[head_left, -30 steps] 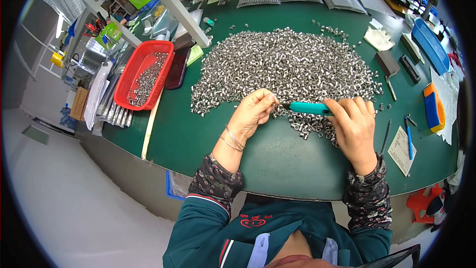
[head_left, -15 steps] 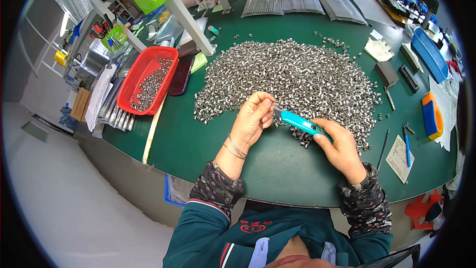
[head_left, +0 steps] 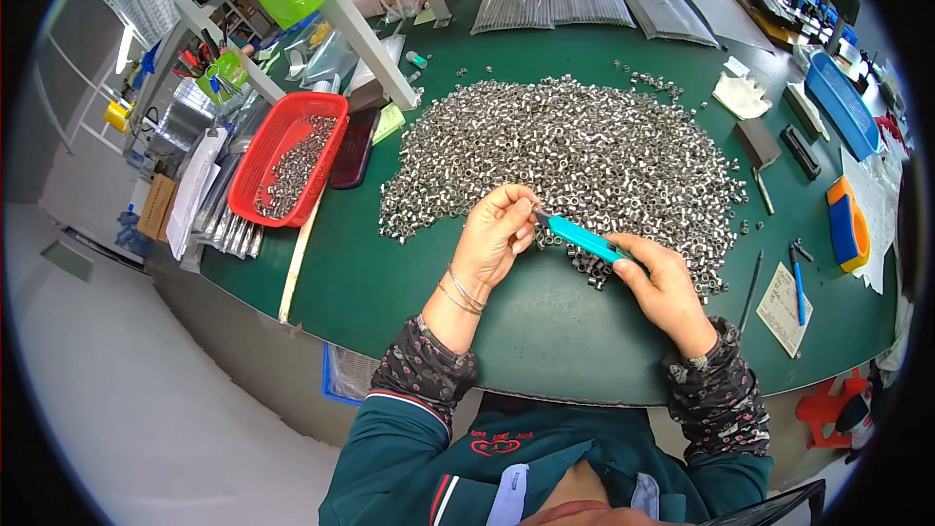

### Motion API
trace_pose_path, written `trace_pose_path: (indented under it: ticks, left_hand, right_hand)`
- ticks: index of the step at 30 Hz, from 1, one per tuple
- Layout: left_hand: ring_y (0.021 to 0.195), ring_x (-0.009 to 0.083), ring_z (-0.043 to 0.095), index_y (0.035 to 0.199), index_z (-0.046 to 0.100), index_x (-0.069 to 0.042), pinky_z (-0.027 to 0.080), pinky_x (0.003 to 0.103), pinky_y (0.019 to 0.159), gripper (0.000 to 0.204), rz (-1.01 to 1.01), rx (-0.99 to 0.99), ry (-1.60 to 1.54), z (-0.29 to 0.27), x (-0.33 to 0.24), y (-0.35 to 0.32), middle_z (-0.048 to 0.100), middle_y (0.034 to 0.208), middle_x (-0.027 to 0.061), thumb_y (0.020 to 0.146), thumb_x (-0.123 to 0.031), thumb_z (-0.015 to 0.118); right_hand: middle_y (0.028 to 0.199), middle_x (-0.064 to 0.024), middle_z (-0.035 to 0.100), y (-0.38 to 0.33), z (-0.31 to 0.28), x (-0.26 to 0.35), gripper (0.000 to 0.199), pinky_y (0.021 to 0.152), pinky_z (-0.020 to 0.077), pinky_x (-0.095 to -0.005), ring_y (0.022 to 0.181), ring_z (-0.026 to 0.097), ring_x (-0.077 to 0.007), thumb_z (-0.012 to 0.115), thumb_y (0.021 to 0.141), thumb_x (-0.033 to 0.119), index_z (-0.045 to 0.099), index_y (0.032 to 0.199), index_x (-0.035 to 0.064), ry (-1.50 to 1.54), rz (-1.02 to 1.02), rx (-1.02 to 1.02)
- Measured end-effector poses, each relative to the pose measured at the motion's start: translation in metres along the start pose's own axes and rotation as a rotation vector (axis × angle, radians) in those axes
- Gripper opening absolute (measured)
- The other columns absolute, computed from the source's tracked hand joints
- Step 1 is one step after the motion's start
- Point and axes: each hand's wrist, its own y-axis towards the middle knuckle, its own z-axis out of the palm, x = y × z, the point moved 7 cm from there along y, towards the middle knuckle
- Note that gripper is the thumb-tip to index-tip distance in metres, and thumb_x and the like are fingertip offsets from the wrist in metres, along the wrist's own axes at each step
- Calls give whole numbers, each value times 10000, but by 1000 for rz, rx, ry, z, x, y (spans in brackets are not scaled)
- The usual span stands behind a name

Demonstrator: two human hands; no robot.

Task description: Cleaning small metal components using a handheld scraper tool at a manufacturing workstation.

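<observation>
My right hand [head_left: 663,290] is closed round the rear of a teal utility knife [head_left: 586,239]. The knife slants up to the left, its tip at the fingers of my left hand [head_left: 499,234]. Those left fingers are pinched together on something too small to make out, probably hidden between thumb and forefinger. Both hands hover at the near edge of a broad heap of small silvery metal rings [head_left: 575,146] spread over the green table [head_left: 545,351].
To the left, a red basket [head_left: 336,151] holds more metal pieces, beside a dark phone-like case [head_left: 355,148]. Right of the heap lie a dark block [head_left: 757,144], a blue-and-orange tape dispenser [head_left: 848,224], a paper slip [head_left: 782,310] and a blue pen [head_left: 798,282]. Two people sit across the table.
The knife tip has shifted slightly against my left fingertips, and the knife's angle is a little different. Both hands stay in nearly the same place.
</observation>
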Motion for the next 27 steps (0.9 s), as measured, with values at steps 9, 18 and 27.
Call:
trace_pose_path:
  ticks: [9, 18, 27]
  left_hand:
    - [524, 42, 409, 896, 537, -16, 326, 154, 419, 123, -41, -75, 18, 0, 1, -1, 473, 651, -12, 854, -132, 541]
    - [508, 34, 405, 887, 536, -19, 323, 151, 409, 142, -75, -56, 11, -2, 4, -1, 483, 646, -12, 858, -157, 538]
    - [487, 28, 399, 870, 544, -26, 318, 148, 402, 148, -71, -73, 68, -2, 2, -2, 492, 645, -11, 859, -174, 539]
  right_hand:
    - [685, -84, 530, 0, -7, 11, 253, 549, 424, -368, 631, 544, -270, 580, 780, 178, 574, 1022, 104, -214, -58, -88]
    - [673, -72, 492, 0, -10, 17, 277, 516, 406, -364, 611, 521, -254, 605, 746, 163, 571, 1015, 107, -336, -97, -126]
    - [675, -72, 479, 0, -13, 24, 310, 536, 410, -353, 624, 512, -248, 633, 708, 130, 568, 1010, 102, -398, -150, -174]
